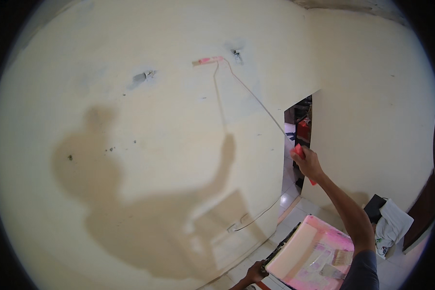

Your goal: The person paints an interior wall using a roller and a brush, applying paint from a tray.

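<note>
My right hand point(307, 163) is closed round the red handle of a paint roller point(263, 104). The long, thin metal rod runs up and left to a small pink-stained roller head point(210, 60), which is on or very close to the cream wall point(179, 111). Low in the view, my left hand point(255, 273) grips a dark edge along the left side of a paint tray point(287, 241); its fingers are partly hidden. Pale paint smeared with pink covers the tray. Inside it lie a flat paintbrush point(343, 257) and a scraper point(331, 271).
Two wall openings with bits of wire, the left point(144, 76) and the right point(237, 54), flank the roller head. A narrow gap between walls shows shelves point(303, 125). White cloth point(394, 220) and a black box point(374, 208) sit at right. A thin cable point(258, 217) hangs low.
</note>
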`<move>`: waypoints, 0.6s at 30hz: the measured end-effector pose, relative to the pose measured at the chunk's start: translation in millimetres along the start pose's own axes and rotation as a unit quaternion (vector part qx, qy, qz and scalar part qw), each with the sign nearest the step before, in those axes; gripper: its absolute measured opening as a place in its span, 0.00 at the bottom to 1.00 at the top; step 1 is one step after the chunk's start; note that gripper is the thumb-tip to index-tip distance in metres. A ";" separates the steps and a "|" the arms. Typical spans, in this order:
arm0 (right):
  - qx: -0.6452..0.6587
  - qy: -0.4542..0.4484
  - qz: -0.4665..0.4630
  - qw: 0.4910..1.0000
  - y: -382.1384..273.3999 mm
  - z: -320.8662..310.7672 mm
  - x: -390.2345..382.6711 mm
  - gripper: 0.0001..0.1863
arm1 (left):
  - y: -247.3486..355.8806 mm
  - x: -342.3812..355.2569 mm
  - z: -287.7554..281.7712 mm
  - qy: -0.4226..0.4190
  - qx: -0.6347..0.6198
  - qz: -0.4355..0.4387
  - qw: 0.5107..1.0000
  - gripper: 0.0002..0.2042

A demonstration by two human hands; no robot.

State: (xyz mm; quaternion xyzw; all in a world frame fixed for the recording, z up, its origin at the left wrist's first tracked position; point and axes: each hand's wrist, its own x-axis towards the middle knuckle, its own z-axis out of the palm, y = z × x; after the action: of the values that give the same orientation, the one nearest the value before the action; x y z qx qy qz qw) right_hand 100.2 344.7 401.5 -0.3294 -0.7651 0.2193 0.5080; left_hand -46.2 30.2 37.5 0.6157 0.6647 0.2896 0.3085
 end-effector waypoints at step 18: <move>-0.024 0.006 -0.059 0.998 48.4 64.0 51.8 0.20 | -11.3 8.3 17.0 -0.039 -0.004 0.000 0.999 0.35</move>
State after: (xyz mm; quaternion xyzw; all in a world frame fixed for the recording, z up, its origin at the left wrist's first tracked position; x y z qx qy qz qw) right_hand 41.0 415.5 377.1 -0.2970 -0.7853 0.1681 0.5166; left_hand -40.8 37.7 17.5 0.6251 0.6510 0.2679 0.3370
